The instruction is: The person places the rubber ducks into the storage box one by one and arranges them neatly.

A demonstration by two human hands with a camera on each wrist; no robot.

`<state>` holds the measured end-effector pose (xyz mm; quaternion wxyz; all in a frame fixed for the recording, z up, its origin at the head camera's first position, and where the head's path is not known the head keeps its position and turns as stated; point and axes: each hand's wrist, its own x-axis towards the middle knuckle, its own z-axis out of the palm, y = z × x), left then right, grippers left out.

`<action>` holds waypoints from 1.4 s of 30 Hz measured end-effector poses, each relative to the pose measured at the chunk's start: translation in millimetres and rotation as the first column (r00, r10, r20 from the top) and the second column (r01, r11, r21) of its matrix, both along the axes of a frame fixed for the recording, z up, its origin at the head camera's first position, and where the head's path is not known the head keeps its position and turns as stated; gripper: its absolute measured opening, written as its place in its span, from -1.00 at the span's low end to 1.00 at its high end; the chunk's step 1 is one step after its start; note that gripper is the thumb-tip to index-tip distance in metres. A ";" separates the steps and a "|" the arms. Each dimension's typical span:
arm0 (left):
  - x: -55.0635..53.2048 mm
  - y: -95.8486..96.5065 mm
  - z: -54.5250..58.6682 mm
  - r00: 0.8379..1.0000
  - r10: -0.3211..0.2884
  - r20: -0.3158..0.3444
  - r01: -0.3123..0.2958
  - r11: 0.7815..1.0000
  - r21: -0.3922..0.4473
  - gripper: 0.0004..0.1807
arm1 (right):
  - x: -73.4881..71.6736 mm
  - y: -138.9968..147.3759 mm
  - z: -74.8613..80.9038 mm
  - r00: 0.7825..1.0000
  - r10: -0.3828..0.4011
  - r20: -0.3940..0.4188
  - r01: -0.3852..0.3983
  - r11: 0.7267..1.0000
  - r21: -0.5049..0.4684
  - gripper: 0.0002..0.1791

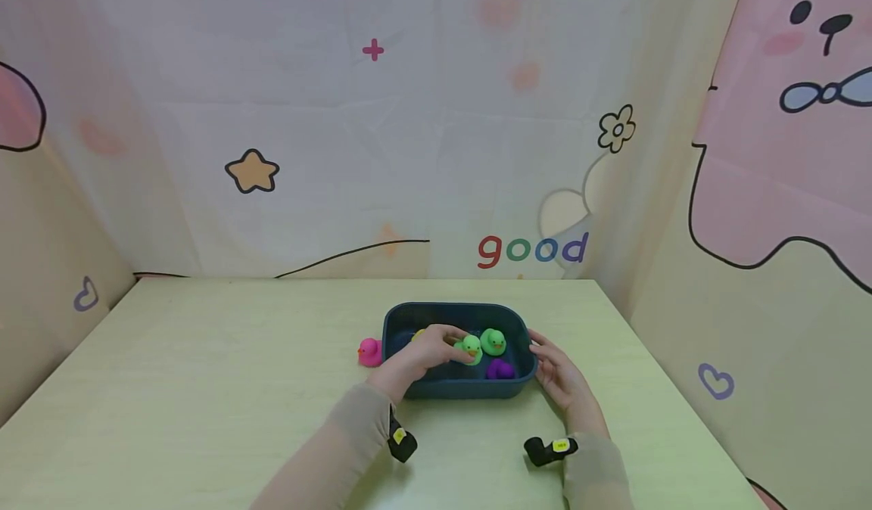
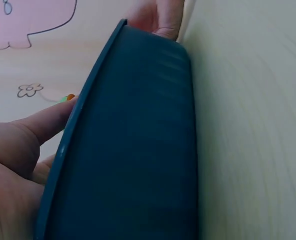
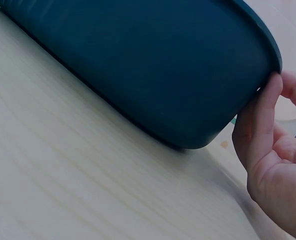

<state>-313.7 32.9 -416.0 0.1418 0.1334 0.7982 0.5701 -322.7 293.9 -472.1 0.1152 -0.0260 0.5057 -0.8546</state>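
Observation:
In the head view my left hand reaches over the near left side of a dark blue plastic bin and pinches a light green toy duck between thumb and fingers. Most of that duck drops out of sight behind the bin wall in the left wrist view, where only its orange beak and a bit of green show. Fingertips of my right hand rest against the bin's right end at the rim. Inside the bin sit a second green duck, a purple duck and a partly hidden yellow one.
A pink duck stands on the table just outside the bin's left end. The pale wooden table is closed in by printed cloth walls at the back and sides. Black wrist cameras sit on both sleeves.

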 end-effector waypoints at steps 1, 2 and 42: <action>0.5 1.2 -0.5 1.000 0.001 -0.006 -0.001 1.000 -0.015 -0.57 | -0.3 0.0 -0.1 1.000 0.007 0.003 -0.007 1.000 -0.004 -0.60; 0.8 2.6 -0.9 1.000 0.005 -0.010 -0.005 1.000 -0.031 -0.57 | -0.5 0.0 -0.2 1.000 0.008 0.001 -0.008 1.000 -0.006 -0.60; 4.9 -21.0 19.3 0.949 -0.211 -0.236 0.097 0.904 -0.417 -0.68 | 1.7 -1.7 5.7 0.997 -0.019 0.081 0.021 1.000 -0.022 -0.63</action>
